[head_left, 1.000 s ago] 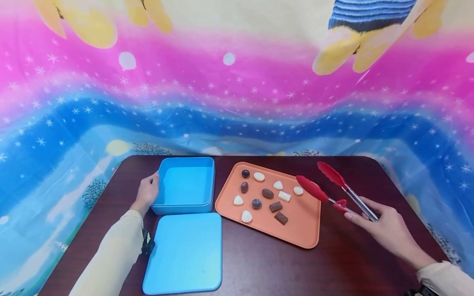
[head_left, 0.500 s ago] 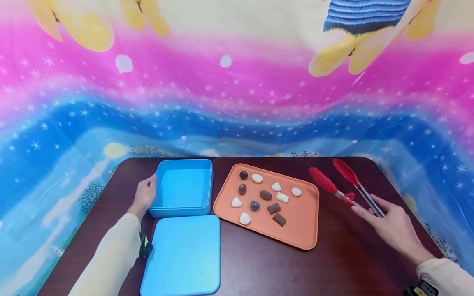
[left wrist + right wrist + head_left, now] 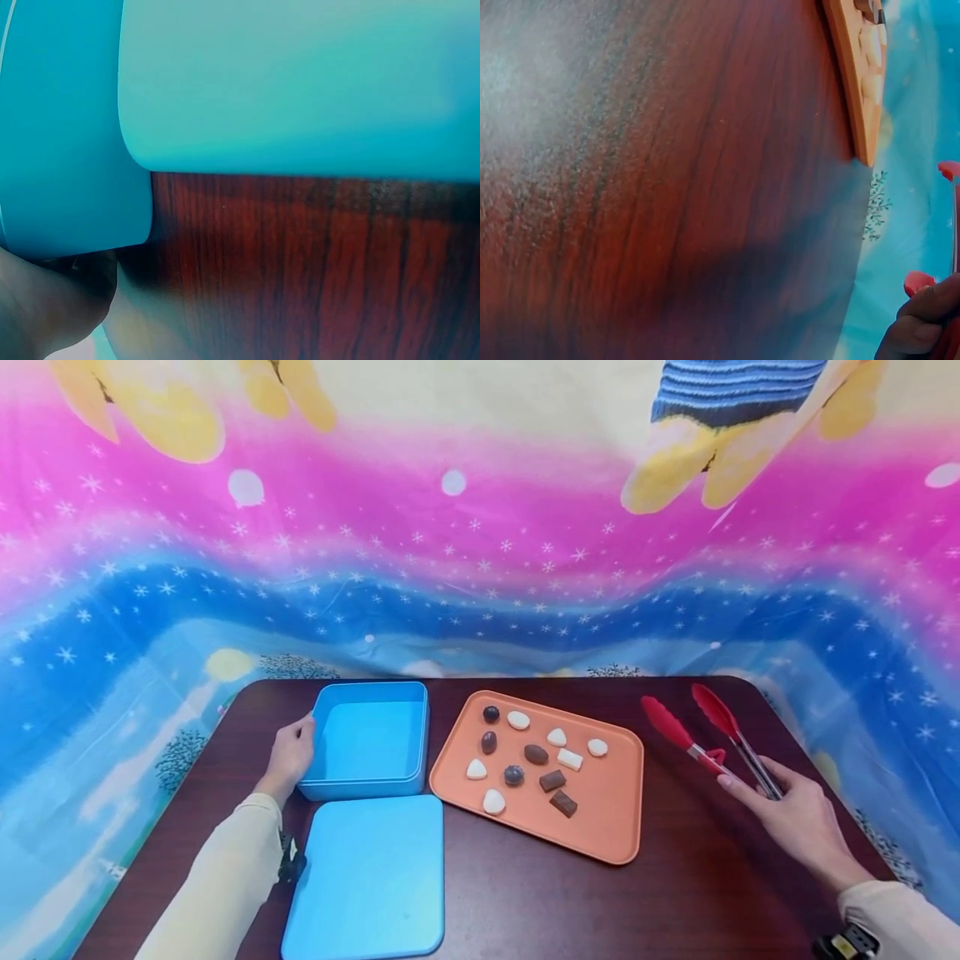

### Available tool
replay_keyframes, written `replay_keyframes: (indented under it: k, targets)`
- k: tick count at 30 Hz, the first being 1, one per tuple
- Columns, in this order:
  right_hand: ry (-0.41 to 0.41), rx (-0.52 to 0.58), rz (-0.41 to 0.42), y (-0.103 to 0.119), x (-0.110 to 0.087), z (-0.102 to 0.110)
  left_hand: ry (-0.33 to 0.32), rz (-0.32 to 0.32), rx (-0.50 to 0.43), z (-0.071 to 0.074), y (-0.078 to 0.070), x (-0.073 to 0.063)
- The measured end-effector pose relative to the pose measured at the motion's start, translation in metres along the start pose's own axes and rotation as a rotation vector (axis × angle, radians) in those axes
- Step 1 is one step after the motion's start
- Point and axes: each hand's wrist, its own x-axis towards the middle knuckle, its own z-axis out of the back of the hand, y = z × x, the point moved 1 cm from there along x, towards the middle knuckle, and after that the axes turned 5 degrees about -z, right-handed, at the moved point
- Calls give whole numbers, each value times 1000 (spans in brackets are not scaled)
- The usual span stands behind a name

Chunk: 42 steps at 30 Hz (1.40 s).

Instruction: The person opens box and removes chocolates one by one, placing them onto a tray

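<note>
In the head view, my left hand [image 3: 290,756] grips the left side of a square blue box [image 3: 360,788] that has nothing in it; part of its fingers is hidden. My right hand [image 3: 802,822] holds metal tongs with red tips [image 3: 666,722], their arms spread and nothing between them. The tongs are in the air to the right of an orange tray [image 3: 600,822]. On that tray lie several dark and white chocolates, among them a white oval one [image 3: 518,720] and a brown rectangular one [image 3: 563,803].
A flat blue lid [image 3: 367,877] lies in front of the box on the dark wooden table [image 3: 540,910]. Behind the table's far edge hangs a colourful printed cloth [image 3: 480,610]. The tray sits at an angle, close to the box's right side.
The tongs in my right hand have moved right, from over the tray's right edge to beside it. My left hand stays at the box. The whole head view has shifted slightly.
</note>
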Motion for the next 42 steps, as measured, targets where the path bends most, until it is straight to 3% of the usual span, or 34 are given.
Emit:
replay_keyframes:
  k: [23,33,42]
  targets:
    - [88,-22,-55,-14,12,-16,3,0,-20,-2,6,-1]
    - [211,-20,-95,-15,19,-16,1,19,-18,0,8,-2]
    - [295,-54,-75,-17,16,-15,1,3,0,-1,9,-1]
